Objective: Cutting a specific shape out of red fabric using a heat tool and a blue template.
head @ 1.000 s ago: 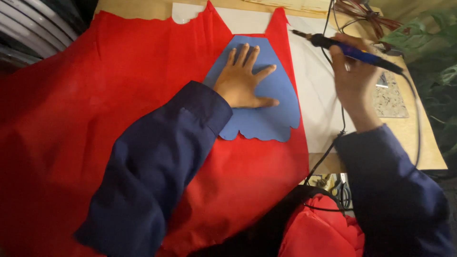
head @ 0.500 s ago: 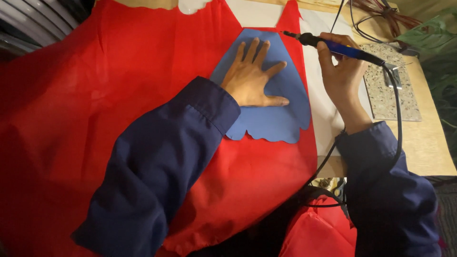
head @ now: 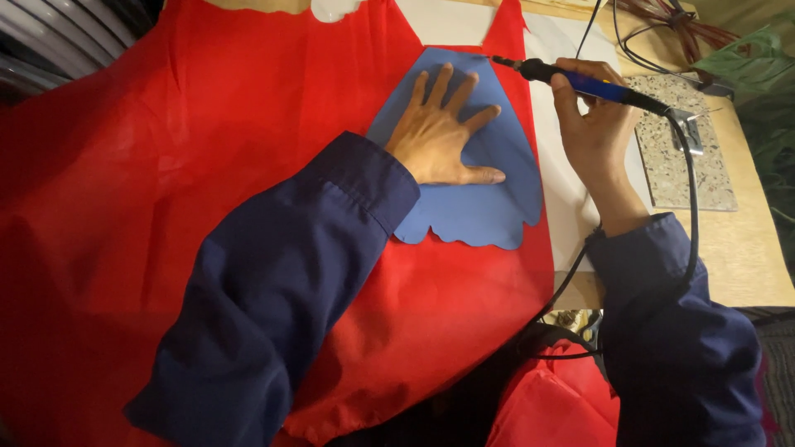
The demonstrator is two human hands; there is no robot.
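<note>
Nearest the camera, a fold of red fabric (head: 555, 406) lies at about 5 o'clock, its lower part cut off by the frame edge. Both arms wear dark blue sleeves (head: 273, 298) that rise from the bottom of the view, the left one running toward 1 o'clock, the right one nearly straight up.

The left hand (head: 443, 132) lies flat, palm down, fingers spread wide and thumb stretched toward 3 o'clock, pressing on a blue template (head: 489, 211) with a scalloped lower edge. The template rests on a large red cloth (head: 166, 165) that covers most of the table; the hand hides the template's middle.

The right hand (head: 596, 132), at about 2 o'clock, is closed around a corded hot-tip tool (head: 580, 80) with a blue and black grip, held almost level. Its tip points toward 9 o'clock and sits at the template's upper right corner; whether it touches the edge cannot be made out. The black cord (head: 691, 215) loops down past the right wrist.

Farther off, at 3 o'clock, a speckled stone slab (head: 687, 165) sits on the wooden table (head: 754, 248). White paper (head: 571, 199) shows beside the red cloth.
</note>
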